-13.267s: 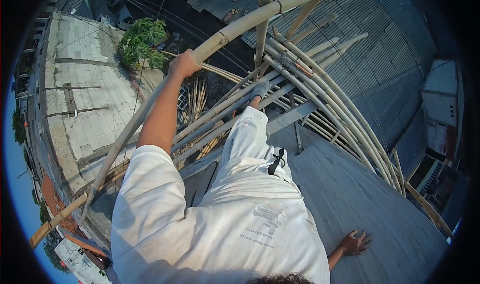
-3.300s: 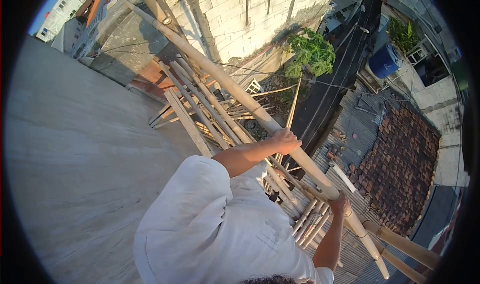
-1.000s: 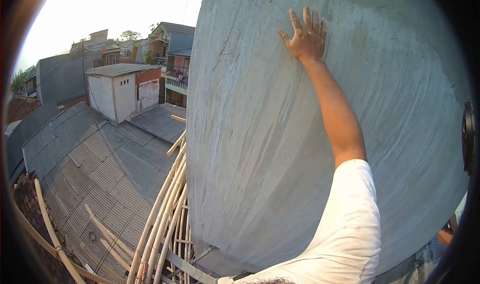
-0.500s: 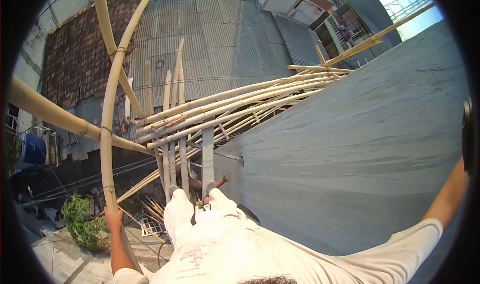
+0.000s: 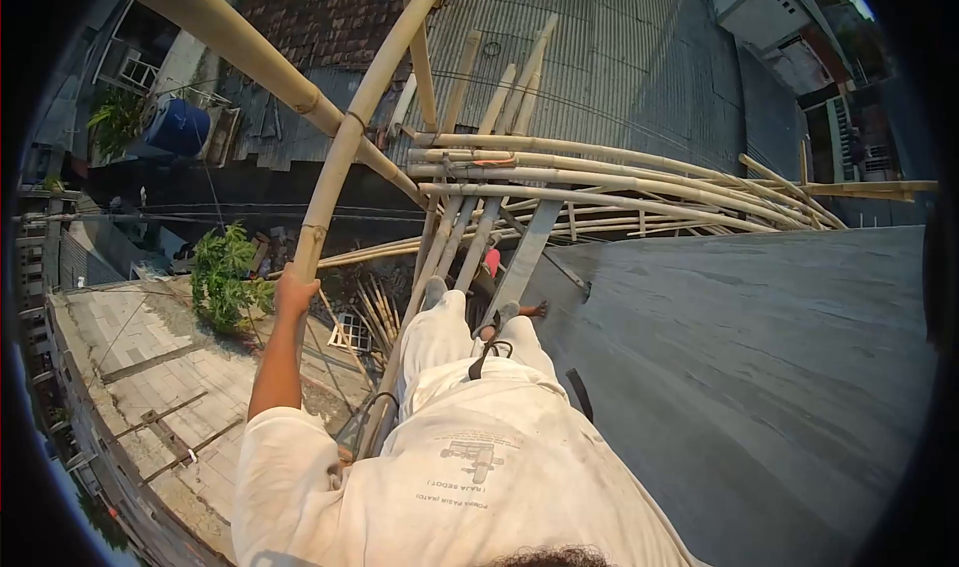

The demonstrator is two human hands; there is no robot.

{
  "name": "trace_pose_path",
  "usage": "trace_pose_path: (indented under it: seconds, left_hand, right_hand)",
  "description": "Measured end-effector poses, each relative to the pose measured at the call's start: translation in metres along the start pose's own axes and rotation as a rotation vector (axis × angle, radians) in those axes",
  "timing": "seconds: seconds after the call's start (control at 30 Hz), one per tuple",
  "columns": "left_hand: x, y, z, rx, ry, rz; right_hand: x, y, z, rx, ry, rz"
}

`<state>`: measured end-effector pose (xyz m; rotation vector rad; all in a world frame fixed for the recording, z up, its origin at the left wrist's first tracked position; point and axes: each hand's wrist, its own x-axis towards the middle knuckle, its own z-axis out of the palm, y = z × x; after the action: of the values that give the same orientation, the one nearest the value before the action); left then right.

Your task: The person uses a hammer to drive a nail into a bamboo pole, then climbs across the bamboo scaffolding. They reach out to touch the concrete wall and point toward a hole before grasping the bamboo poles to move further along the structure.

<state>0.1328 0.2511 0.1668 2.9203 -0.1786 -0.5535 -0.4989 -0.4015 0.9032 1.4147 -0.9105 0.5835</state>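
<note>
My left hand is wrapped round an upright bamboo pole, near the pole's lower visible end. The pole crosses a thicker bamboo pole above the hand. My right hand is outside the view. Below my shirt, my feet rest at narrow planks and poles, close to a flat grey board. Another person's hand shows beside my other foot, against the grey wall, and most of that person is hidden.
Bundled bamboo poles run rightward to the grey wall. Beyond lie a corrugated roof and a blue tank. Far below are a leafy plant and a paved surface. Thin wires cross the gap.
The view has swung, so the poles, my left hand and my body appear further right. My right forearm, at the right edge before, has left the view. My left hand still grips the pole.
</note>
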Motion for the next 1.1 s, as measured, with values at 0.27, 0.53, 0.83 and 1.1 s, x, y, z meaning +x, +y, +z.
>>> trace_pose_path:
  seconds: [0.27, 0.53, 0.83, 1.1]
  left_hand:
    - [-0.006, 0.009, -0.006, 0.027, -0.010, -0.048]
    - [-0.008, 0.021, -0.013, 0.042, -0.035, -0.096]
    - [-0.008, 0.007, -0.004, -0.045, 0.003, -0.080]
    - [-0.003, 0.005, -0.003, -0.033, 0.002, -0.044]
  right_hand:
    - [-0.046, -0.025, 0.002, 0.177, 0.075, 0.017]
    - [-0.243, -0.132, 0.005, 0.599, -0.193, -0.060]
    - [-0.540, -0.402, -0.204, 1.116, -1.265, 0.337]
    - [-0.672, -0.397, -0.280, 0.935, -1.860, 0.478]
